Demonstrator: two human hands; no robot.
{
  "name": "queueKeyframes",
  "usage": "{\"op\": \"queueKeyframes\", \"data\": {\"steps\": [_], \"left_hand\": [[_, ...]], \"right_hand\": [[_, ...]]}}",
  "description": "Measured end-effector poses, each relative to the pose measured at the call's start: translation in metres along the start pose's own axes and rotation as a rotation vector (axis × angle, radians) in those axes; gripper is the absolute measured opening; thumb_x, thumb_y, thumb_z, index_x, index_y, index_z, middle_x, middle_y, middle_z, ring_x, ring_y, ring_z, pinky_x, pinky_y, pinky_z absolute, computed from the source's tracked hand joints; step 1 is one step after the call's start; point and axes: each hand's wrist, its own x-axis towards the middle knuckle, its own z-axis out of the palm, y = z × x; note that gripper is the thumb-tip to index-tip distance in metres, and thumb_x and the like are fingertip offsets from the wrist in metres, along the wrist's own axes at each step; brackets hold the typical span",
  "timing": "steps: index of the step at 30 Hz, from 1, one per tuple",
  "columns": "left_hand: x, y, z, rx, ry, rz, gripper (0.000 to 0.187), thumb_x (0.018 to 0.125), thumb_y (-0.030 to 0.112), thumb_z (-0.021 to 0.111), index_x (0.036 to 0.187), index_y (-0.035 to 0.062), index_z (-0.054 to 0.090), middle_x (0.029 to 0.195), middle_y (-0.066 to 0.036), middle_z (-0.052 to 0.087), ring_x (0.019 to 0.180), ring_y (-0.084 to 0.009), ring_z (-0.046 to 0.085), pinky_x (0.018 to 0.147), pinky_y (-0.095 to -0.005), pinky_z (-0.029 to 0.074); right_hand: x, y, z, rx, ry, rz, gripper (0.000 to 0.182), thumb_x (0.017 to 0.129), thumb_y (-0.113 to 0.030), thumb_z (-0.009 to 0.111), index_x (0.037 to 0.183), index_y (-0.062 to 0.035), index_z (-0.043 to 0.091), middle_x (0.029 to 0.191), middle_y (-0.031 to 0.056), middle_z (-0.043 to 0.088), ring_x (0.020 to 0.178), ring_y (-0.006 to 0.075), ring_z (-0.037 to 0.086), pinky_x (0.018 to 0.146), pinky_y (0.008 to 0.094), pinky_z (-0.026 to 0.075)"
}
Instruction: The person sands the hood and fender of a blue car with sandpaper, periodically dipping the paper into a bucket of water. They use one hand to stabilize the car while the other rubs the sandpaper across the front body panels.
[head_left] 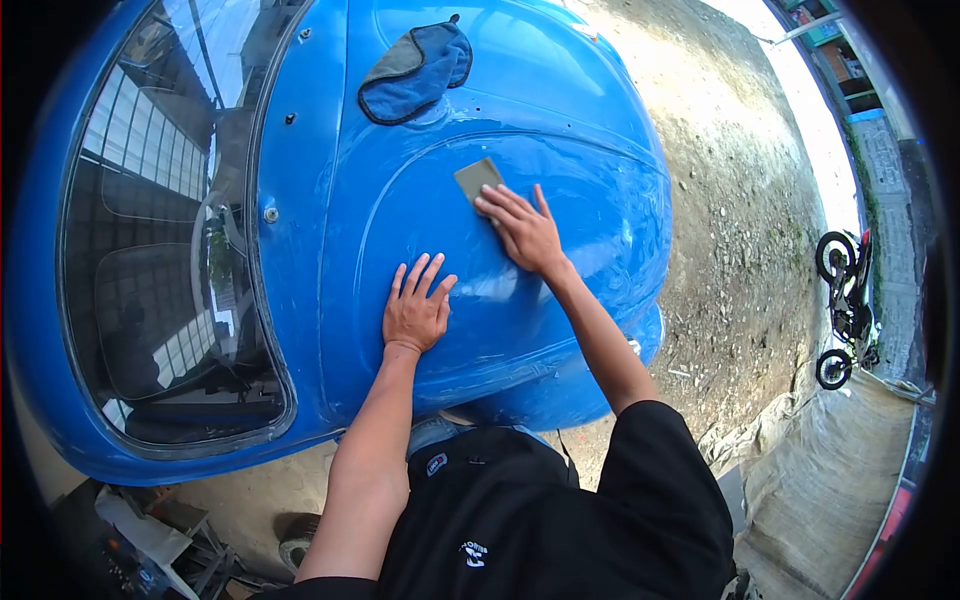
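Observation:
A blue car's front hood curves out below me, wet and shiny in places. On it lies a small grey-brown sheet of sandpaper, pressed flat under the fingertips of my right hand; the hand covers its lower corner. My right thumb stands out to the side. My left hand rests open on the paint nearer to me, fingers spread, holding nothing. Farther up the hood is a crumpled blue and grey microfibre cloth, apart from both hands.
The windshield lies to the left, with the steering wheel behind the glass. Small metal fittings stick up near its edge. Gravelly ground borders the car on the right. A motorcycle and a beige tarp are farther right.

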Motion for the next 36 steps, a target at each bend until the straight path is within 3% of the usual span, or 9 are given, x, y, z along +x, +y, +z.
{"op": "queueKeyframes", "data": {"steps": [4, 7, 11, 17, 24, 29, 31, 34, 36], "left_hand": [[0.0, 0.0, -0.001, -0.064, 0.044, 0.013, 0.031, 0.099, 0.027, 0.052, 0.127, 0.0306, 0.063, 0.158, 0.0, 0.045, 0.149, -0.0214, 0.035, 0.127, -0.0476, 0.021], [0.001, 0.0, -0.002, -0.062, 0.04, 0.011, 0.031, 0.098, 0.027, 0.053, 0.128, 0.031, 0.063, 0.158, 0.0, 0.044, 0.149, -0.0216, 0.035, 0.127, -0.0477, 0.022], [0.003, -0.002, -0.001, -0.034, 0.049, 0.017, 0.031, 0.098, 0.027, 0.053, 0.127, 0.0312, 0.063, 0.158, 0.0, 0.044, 0.149, -0.0216, 0.035, 0.127, -0.048, 0.022], [-0.001, 0.0, -0.001, -0.063, 0.045, 0.017, 0.031, 0.098, 0.027, 0.053, 0.128, 0.0305, 0.063, 0.157, 0.0, 0.045, 0.149, -0.0217, 0.035, 0.127, -0.0489, 0.022], [0.002, -0.001, -0.001, -0.035, 0.025, 0.016, 0.032, 0.098, 0.029, 0.053, 0.129, 0.0317, 0.063, 0.159, 0.001, 0.043, 0.15, -0.0205, 0.033, 0.127, -0.0479, 0.022], [0.0, 0.0, -0.001, -0.053, 0.024, 0.002, 0.034, 0.098, 0.029, 0.053, 0.131, 0.0328, 0.062, 0.159, 0.002, 0.042, 0.15, -0.02, 0.033, 0.127, -0.0476, 0.022], [-0.001, -0.001, -0.001, -0.052, 0.033, 0.013, 0.033, 0.098, 0.029, 0.054, 0.129, 0.0313, 0.063, 0.159, 0.002, 0.043, 0.149, -0.0205, 0.035, 0.127, -0.0479, 0.023], [0.001, 0.0, 0.001, -0.059, 0.061, 0.021, 0.032, 0.097, 0.027, 0.054, 0.127, 0.0298, 0.064, 0.158, 0.001, 0.045, 0.148, -0.0207, 0.036, 0.126, -0.0482, 0.024], [0.001, -0.001, 0.0, -0.045, 0.043, 0.017, 0.033, 0.097, 0.028, 0.054, 0.129, 0.0309, 0.064, 0.16, 0.002, 0.042, 0.15, -0.0202, 0.034, 0.127, -0.0483, 0.024]], "right_hand": [[0.019, 0.084, 0.005, 0.04, 0.401, 1.183, 0.041, 0.106, -0.026, 0.045, 0.144, -0.0215, 0.06, 0.156, 0.0048, 0.05, 0.144, 0.0274, 0.046, 0.12, 0.0652, 0.019], [0.026, 0.042, 0.03, -0.046, 0.33, 0.645, 0.041, 0.105, -0.026, 0.048, 0.145, -0.022, 0.058, 0.156, 0.004, 0.051, 0.144, 0.0263, 0.046, 0.12, 0.0607, 0.025], [0.013, -0.033, 0.002, 0.118, -0.19, -0.249, 0.044, 0.103, -0.026, 0.054, 0.147, -0.029, 0.055, 0.155, -0.0029, 0.051, 0.144, 0.0182, 0.045, 0.123, 0.0578, 0.023], [0.062, 0.043, 0.036, -0.027, 0.369, 0.631, 0.037, 0.105, -0.027, 0.049, 0.141, -0.0263, 0.061, 0.152, -0.0033, 0.054, 0.143, 0.0187, 0.046, 0.117, 0.0717, 0.018], [0.069, -0.053, 0.029, 0.038, -0.023, -0.198, 0.039, 0.102, -0.025, 0.056, 0.141, -0.0309, 0.06, 0.149, -0.0065, 0.057, 0.141, 0.0157, 0.048, 0.124, 0.0596, 0.018], [0.094, 0.02, 0.036, 0.101, 0.44, 0.762, 0.036, 0.105, -0.027, 0.047, 0.134, -0.0191, 0.066, 0.148, -0.0011, 0.059, 0.14, 0.0214, 0.05, 0.118, 0.0684, 0.02], [0.096, -0.013, 0.048, -0.023, 0.402, 0.601, 0.035, 0.104, -0.024, 0.049, 0.134, -0.0183, 0.066, 0.147, 0.0, 0.059, 0.139, 0.0227, 0.05, 0.119, 0.0658, 0.022], [0.076, -0.072, 0.037, 0.263, 0.007, -0.07, 0.038, 0.103, -0.026, 0.056, 0.139, -0.0212, 0.062, 0.151, -0.0007, 0.055, 0.142, 0.0222, 0.048, 0.123, 0.0557, 0.024], [0.076, -0.069, 0.034, 0.133, 0.015, -0.099, 0.038, 0.103, -0.025, 0.056, 0.14, -0.023, 0.062, 0.15, -0.0023, 0.056, 0.142, 0.0209, 0.048, 0.123, 0.0584, 0.023]]}}
